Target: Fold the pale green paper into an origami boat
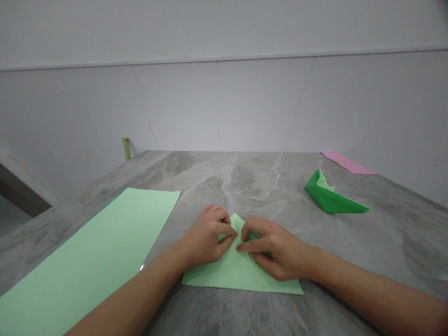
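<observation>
A light green sheet of paper (241, 277), folded to a point at its far end, lies on the table in front of me. My left hand (213, 235) rests on its left side, thumb and forefinger pinched together near the middle of the paper. From the right, my right hand (269, 245) presses on the same paper with bent fingers, its fingertips close to the left ones. Part of the folded edges is hidden under both hands.
Larger light green paper (94, 252) lies at the left. A dark green folded paper shape (334, 198) stands at the right. Pink paper (348, 163) lies at the far right edge of the grey marbled table (238, 177). A white wall (217, 102) stands behind.
</observation>
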Motion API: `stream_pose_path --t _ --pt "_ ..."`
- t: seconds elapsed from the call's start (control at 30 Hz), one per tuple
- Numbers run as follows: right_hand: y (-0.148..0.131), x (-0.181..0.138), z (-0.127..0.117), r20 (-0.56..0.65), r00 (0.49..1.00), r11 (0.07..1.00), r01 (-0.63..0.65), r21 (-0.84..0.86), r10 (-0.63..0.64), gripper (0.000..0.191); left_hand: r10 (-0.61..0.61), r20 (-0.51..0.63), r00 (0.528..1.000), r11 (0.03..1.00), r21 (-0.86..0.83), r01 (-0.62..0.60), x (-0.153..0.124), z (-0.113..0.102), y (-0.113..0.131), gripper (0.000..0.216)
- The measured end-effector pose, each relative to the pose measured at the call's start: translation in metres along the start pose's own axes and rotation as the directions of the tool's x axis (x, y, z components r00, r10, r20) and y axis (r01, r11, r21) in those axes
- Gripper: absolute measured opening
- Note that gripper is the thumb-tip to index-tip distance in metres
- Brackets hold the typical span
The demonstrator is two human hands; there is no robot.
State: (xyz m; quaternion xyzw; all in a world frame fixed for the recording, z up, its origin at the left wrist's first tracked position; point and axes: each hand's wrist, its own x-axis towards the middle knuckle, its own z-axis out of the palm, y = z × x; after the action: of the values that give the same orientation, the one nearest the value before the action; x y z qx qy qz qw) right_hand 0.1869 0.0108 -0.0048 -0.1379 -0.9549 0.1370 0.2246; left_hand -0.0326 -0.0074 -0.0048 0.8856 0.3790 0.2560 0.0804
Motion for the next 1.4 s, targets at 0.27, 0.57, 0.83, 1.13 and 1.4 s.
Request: stream_pose_path --t 0.27,0.57,0.83,1.13,1.4 --pt "-0.0001 -0.0001 0.0013 -0.020 1.000 1.000 0.012 0.002 -0.012 0.032 -0.004 -0.022 1.000 1.000 -0.031 0.003 0.0009 0.0017 -0.0030 0.021" --pt "0.0000 -0.0005 0.0007 -0.021 1.000 1.000 0.018 -0.007 -0.018 0.032 -0.052 -0.111 0.992 0.998 -0.032 0.048 0.0000 0.0023 -0.0034 0.035" --pt "-0.0015 0.0001 -0.0006 0.003 1.000 1.000 0.010 -0.010 -0.010 0.030 -0.041 -0.017 0.999 0.999 0.001 0.041 -0.0015 0.0034 -0.0041 0.018" --pt "-0.0007 0.0011 0.0001 -0.006 1.000 0.999 0.024 -0.024 -0.024 0.031 -0.080 0.029 0.996 0.997 -0.003 0.080 -0.0018 0.0037 -0.0035 0.023" --pt "0.0000 -0.0001 0.0004 -0.014 0.999 0.999 0.032 -0.029 -0.032 0.029 -0.036 -0.008 0.999 0.998 -0.054 0.036 -0.0019 0.0006 -0.0002 0.021"
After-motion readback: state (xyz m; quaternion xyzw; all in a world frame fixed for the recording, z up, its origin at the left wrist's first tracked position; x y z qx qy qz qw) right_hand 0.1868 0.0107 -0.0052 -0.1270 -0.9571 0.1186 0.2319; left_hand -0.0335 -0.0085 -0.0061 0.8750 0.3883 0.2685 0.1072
